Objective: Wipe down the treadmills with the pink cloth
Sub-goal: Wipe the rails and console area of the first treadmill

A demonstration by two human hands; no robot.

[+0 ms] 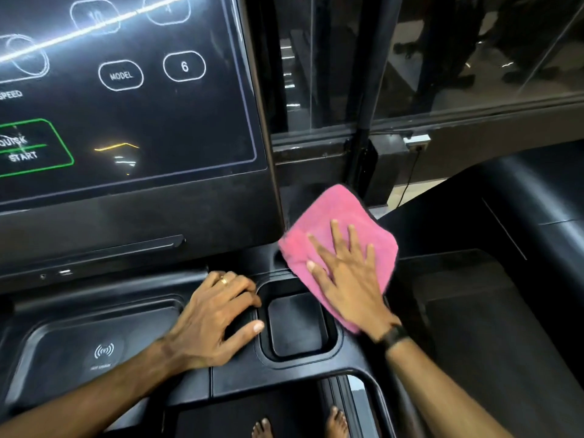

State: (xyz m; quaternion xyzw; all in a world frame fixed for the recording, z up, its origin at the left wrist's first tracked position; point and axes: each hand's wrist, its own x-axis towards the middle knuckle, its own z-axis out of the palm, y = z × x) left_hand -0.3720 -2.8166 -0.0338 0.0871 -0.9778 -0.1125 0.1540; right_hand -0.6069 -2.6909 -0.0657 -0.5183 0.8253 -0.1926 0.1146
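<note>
Head view looks down on a treadmill (221,384) console, black all over. Up left is its screen (126,90), lit with outlined buttons reading MODEL, 6, SPEED and a green-bordered QUICK START. Below the screen sits a flat tray (79,336) with a wireless-charging mark, and to its right a deep square cup well (297,327).

A pink cloth (335,226) lies spread on the console's right shoulder, just right of the screen's lower corner and overlapping the well's upper right rim. It is folded into a rough diamond; its long axis runs diagonally, from the top corner near the screen's edge down and right toward the wrist, with the top corner pointing away from the person.

Right hand (347,279) lies flat on the cloth, fingers straight and spread, pressing it against the console; the fingertips point up and slightly left. A dark band (395,338) circles that wrist.

Left hand (215,317) rests on the ridge between tray and well, fingers bent over the well's left rim, thumb stretched along it, holding nothing loose. A ring (223,280) shows on one finger.

At the bottom edge, bare toes (262,428) stand on the belt. Right of the cloth is a second treadmill (505,279), dark. Behind, glass panels and a wall socket (417,142) with a cable.
</note>
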